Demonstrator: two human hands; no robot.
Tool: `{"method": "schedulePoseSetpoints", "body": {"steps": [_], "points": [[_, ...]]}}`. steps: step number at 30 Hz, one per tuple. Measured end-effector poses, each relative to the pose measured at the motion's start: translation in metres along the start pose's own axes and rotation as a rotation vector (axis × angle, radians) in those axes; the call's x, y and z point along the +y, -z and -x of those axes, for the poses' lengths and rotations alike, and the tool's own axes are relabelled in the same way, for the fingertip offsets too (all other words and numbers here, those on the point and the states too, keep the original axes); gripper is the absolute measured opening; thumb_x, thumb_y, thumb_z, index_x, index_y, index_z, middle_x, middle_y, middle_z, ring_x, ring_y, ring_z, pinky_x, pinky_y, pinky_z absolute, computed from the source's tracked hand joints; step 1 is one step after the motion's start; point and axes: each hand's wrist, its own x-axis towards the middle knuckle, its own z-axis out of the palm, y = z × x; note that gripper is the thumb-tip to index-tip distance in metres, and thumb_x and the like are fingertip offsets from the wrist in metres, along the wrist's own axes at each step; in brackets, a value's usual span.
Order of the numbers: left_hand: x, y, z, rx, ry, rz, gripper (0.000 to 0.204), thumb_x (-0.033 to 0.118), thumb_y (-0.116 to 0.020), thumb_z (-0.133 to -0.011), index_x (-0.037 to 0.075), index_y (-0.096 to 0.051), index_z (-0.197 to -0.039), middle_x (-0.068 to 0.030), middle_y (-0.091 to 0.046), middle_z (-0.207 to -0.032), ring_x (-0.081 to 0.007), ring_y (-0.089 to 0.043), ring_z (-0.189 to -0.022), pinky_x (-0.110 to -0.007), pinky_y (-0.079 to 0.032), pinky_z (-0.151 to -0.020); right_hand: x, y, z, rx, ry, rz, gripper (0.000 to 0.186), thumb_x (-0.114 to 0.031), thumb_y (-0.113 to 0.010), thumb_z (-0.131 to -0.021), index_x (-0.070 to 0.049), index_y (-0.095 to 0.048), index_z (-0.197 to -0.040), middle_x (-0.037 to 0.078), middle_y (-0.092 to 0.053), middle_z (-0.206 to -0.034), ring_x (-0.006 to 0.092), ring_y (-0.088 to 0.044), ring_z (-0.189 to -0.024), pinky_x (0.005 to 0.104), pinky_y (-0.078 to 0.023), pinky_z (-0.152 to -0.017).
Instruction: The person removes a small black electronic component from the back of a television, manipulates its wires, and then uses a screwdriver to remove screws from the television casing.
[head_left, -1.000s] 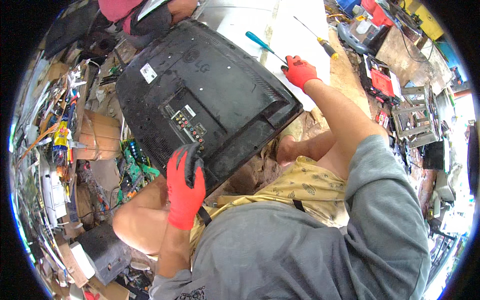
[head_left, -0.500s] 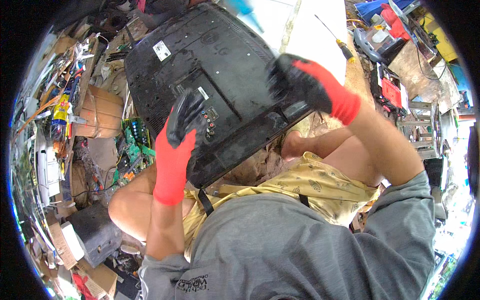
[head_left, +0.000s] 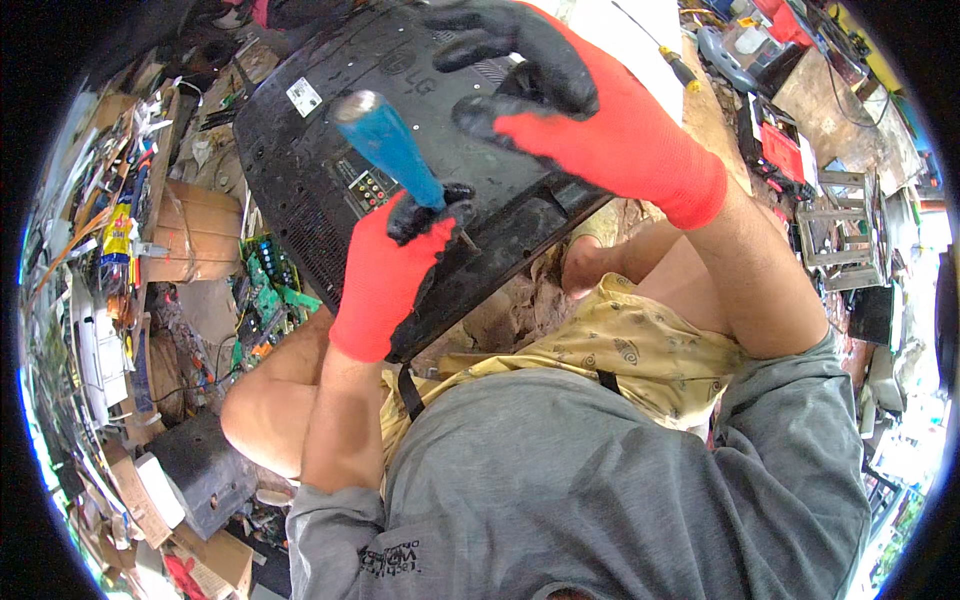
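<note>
A large black flat-screen television point(head_left: 330, 140) lies back side up in front of my folded legs, its row of coloured sockets showing. My left hand point(head_left: 400, 260), in a red and black glove, is closed round the lower part of a blue-handled screwdriver point(head_left: 390, 145). The handle stands tilted, its metal-capped end raised, and a bit of thin shaft shows below the glove. Where the tip ends cannot be made out. My right hand point(head_left: 570, 100), gloved alike, hovers over the television's far right part with fingers apart and nothing visible in them.
A yellow-and-black screwdriver point(head_left: 680, 70) lies at the upper right beside a white sheet point(head_left: 640, 25). Farther right is a red and black case point(head_left: 780, 155). At the left are a cardboard box point(head_left: 195, 230), green circuit boards point(head_left: 268, 275) and heaped scrap.
My left hand was empty with fingers loose; now it grips the blue-handled screwdriver. My right hand has moved up and left over the television. A blurred blue shape at the top edge is gone.
</note>
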Motion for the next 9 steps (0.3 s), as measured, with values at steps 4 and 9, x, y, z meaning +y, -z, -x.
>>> {"method": "schedulePoseSetpoints", "body": {"steps": [4,9], "points": [[-0.017,-0.005,0.0,-0.025,0.068,-0.122,0.02,0.009,-0.071,-0.089,0.004,-0.071,-0.108,0.0005,-0.067,-0.083,-0.0075,-0.055,-0.073,-0.026,-0.046,-0.065,0.002,-0.018,0.002,-0.066,0.264,0.248,0.066,-0.03,-0.072,-0.086,-0.01,-0.047,-0.143,0.018,-0.065,-0.122,0.0344,-0.064,-0.111,0.0429,-0.052,-0.093],[-0.036,-0.005,-0.004,-0.027,-0.008,-0.015,0.019,0.011,-0.072,-0.089,0.007,-0.072,-0.107,-0.0024,-0.072,-0.086,-0.0088,-0.061,-0.077,-0.027,-0.049,-0.068,0.002,-0.026,-0.002,-0.187,0.223,0.312,0.073,-0.022,-0.073,-0.085,-0.013,-0.042,-0.15,0.018,-0.06,-0.132,0.0306,-0.061,-0.119,0.0402,-0.05,-0.099]]}}
